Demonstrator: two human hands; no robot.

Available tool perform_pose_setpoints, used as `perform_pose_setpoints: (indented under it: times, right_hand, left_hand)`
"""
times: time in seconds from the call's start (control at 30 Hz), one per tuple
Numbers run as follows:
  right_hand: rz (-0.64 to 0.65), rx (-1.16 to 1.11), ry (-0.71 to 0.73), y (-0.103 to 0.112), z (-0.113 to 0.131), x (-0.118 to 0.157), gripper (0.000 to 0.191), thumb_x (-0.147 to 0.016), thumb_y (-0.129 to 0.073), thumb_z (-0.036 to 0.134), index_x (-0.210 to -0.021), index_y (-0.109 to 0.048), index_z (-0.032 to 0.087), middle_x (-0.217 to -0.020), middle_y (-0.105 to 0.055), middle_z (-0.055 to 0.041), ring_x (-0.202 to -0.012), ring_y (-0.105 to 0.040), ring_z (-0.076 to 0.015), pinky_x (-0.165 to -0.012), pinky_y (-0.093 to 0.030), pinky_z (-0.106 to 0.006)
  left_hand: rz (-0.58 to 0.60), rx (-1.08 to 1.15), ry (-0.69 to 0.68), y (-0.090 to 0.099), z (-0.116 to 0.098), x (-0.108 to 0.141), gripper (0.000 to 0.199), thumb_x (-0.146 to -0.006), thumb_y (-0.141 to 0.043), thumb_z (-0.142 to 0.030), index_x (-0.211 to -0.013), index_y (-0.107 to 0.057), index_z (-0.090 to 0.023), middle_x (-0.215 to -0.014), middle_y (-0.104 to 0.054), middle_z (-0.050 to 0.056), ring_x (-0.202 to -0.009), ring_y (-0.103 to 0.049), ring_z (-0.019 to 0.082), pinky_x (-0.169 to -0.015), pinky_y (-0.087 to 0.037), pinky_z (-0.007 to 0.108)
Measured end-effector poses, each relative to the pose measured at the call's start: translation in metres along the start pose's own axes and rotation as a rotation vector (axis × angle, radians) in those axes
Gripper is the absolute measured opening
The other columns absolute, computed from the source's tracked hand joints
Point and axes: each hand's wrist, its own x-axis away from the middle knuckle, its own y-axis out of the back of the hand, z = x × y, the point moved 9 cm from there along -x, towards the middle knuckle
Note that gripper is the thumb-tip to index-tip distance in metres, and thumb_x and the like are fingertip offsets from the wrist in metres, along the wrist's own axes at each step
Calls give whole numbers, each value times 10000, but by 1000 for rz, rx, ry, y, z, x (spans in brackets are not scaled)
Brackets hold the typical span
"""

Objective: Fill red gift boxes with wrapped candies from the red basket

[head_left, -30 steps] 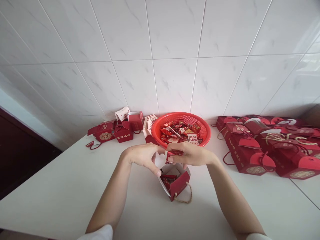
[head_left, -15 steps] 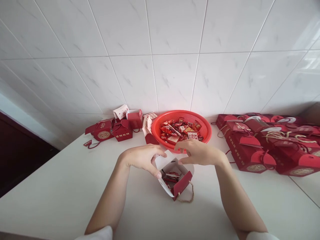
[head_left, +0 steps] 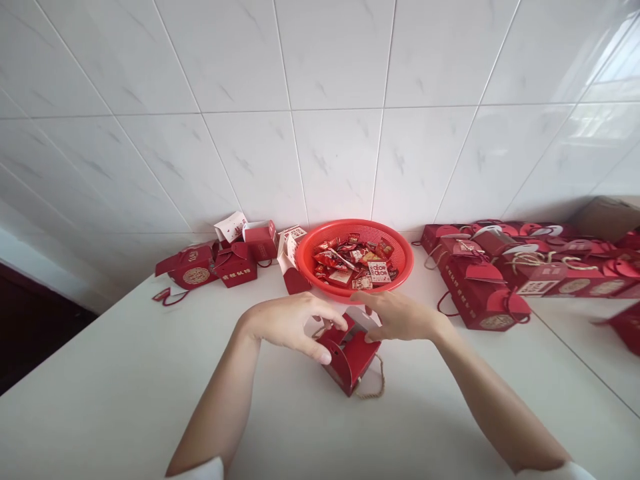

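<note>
Biggest thing first: it's a tiled wall with a white table pushed up to it. Over on the right there's a big bunch of red gift boxes, tops mostly folded over. Back in the middle sits a red basket, and to its left a smaller bunch of boxes.

The box that matters is the red gift box out front, on the table between the two hands, just this side of the basket. Its red flaps are bent partway over, with a gap on top, so I can't make out what's inside. My read is that this is the flap-folding step, about half done.

Left hand has thumb and fingers wide apart, curled around the flaps on its side. Right hand is spread too, thumb at the red panel; can't tell whether its far fingertips touch anything. Next move probably calls for both hands pressing evenly, lining up the edges without crushing them.

Smallest stuff: wrapped packets in the basket, and a twine handle looped out on the table, clear of the fingers
</note>
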Motion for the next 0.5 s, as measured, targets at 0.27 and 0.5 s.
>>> perform_pose_setpoints:
  times: [0.27,0.5]
  right_hand:
    - [-305,-257,206,-12,-5,27,152,-826,-748,234,-918,-630,206,-914,-652,-35,-768,-592,-160,-675,-480,-274]
    - [-385,-426,335,-35,-12,45,334,-914,-664,474,-1147,-706,238,-1198,-615,-123,-923,-646,-195,-845,-539,-357]
  left_hand:
    - [-23,-18,39,-12,9,-26,200,-736,-769,-263,-915,-710,-196,-920,-692,8,-856,-616,187,-701,-433,252]
    - [-146,-99,206,-6,21,-30,391,-655,-819,-319,-972,-610,-224,-1048,-596,18,-936,-565,218,-676,-398,257]
